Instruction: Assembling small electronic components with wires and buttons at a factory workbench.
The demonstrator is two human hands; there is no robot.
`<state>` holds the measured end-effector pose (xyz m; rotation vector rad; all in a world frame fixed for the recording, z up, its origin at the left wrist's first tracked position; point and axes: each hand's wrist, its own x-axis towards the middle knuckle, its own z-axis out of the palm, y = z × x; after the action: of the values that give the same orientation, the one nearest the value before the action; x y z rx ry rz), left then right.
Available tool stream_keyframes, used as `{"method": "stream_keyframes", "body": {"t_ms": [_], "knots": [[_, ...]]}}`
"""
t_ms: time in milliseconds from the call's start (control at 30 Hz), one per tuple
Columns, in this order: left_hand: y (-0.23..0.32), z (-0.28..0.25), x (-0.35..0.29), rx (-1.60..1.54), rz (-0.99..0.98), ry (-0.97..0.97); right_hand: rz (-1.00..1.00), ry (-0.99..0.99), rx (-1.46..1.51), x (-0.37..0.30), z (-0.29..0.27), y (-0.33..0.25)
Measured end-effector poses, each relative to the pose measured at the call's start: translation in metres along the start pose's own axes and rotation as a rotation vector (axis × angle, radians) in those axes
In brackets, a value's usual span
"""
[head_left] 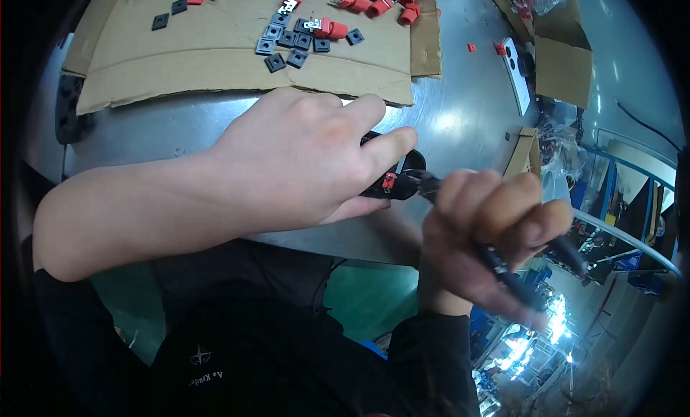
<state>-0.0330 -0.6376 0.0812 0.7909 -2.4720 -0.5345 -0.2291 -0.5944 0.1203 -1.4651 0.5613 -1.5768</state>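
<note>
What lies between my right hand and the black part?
The head view shows the blurred front end of a pliers-like tool in your right hand; contact with the black part is unclear.

Plier handles (509,275) are black, the small piece (389,181) red.

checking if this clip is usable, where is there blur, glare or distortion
In the head view, the right hand and its black-handled tool look smeared, probably by motion, while the left hand is crisper; also in the head view, glare whitens patches of the metal table, lights burn out lower right, and edges bend toward the dark rim.
</note>
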Motion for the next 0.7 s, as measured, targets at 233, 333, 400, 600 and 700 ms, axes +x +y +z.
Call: {"method": "stream_keyframes", "body": {"t_ms": [233,333,400,600,700], "knots": [[-0.003,-0.001,0.001,0.019,0.054,0.038,0.077,0.005,0.134,0.005,-0.002,-0.001],[-0.003,-0.001,0.004,0.008,0.063,0.045,0.141,0.029,0.119,0.006,0.002,-0.004],[-0.003,-0.002,0.004,0.007,0.059,0.043,0.123,0.050,0.106,0.005,0.002,-0.002],[0.001,-0.003,0.005,0.032,0.006,0.006,0.204,0.043,0.188,0.004,-0.011,-0.001],[0.002,-0.001,0.007,0.061,0.018,0.030,0.220,0.068,0.173,0.005,-0.014,-0.001]]}}
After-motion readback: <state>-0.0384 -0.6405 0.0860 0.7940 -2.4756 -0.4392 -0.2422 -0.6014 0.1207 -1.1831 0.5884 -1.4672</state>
